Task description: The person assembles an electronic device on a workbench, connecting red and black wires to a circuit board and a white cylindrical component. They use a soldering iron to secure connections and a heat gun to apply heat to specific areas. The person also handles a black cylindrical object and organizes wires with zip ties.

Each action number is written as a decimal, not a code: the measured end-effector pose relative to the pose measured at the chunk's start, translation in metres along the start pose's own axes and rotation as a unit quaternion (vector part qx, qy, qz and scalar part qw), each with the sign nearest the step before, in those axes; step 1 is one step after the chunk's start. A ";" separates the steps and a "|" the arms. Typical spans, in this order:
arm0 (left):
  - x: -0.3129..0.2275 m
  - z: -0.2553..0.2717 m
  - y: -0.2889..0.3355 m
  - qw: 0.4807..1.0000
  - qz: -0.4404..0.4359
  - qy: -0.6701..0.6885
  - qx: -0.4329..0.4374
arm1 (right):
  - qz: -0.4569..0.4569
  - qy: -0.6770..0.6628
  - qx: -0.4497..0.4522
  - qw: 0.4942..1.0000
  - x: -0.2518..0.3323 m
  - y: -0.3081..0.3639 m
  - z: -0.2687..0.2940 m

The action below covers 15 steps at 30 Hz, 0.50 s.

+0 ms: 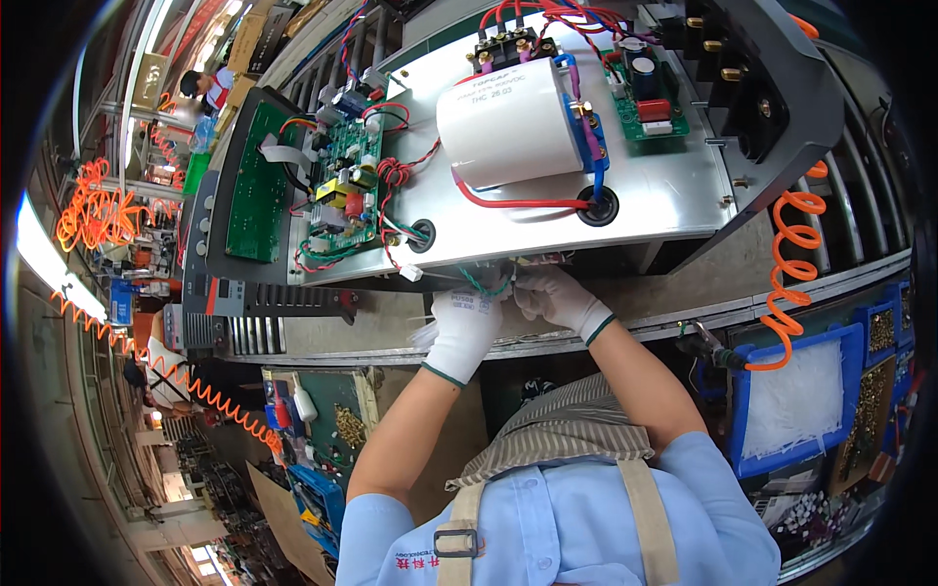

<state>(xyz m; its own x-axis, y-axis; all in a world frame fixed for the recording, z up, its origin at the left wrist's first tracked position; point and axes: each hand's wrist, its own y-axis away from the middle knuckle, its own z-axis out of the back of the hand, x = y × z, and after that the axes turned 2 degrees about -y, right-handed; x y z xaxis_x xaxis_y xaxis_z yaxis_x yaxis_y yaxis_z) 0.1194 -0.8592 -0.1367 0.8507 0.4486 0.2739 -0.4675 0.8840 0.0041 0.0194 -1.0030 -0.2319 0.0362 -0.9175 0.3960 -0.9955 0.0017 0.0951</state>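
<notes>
Both my hands wear white gloves and work under the near edge of an opened electrical unit (pixel 410 244) with a bare metal plate. My left hand (pixel 467 324) is closed, with thin white strips that look like cable ties (pixel 426 334) sticking out at its left side. A green twisted wire (pixel 481 284) loops down between the hands. Just right of it, my right hand (pixel 559 298) has its fingers curled near the wire; what they pinch is too small to tell. A white connector (pixel 411 272) on red wires hangs over the plate's edge.
The unit carries a large white cylindrical capacitor (pixel 510 122) and green circuit boards (pixel 344 186). It stands on a roller conveyor (pixel 664 303). Orange coiled hoses (pixel 796 254) hang at right and left. Blue bins, one with white strips (pixel 796 396), stand at lower right. Another person (pixel 207 90) is far left.
</notes>
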 end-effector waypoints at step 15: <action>-0.013 0.002 0.028 0.950 0.146 0.274 0.027 | 0.124 0.725 -0.276 0.619 -0.001 0.032 -0.061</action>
<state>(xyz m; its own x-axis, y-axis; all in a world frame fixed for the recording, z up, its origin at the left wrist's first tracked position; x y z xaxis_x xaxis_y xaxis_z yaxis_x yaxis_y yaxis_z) 0.0949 -0.8403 -0.1378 0.6737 0.6879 -0.2700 -0.7016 0.7101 0.0586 -0.0073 -0.9783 -0.1738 0.3266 0.4587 0.8264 -0.8195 0.5731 0.0057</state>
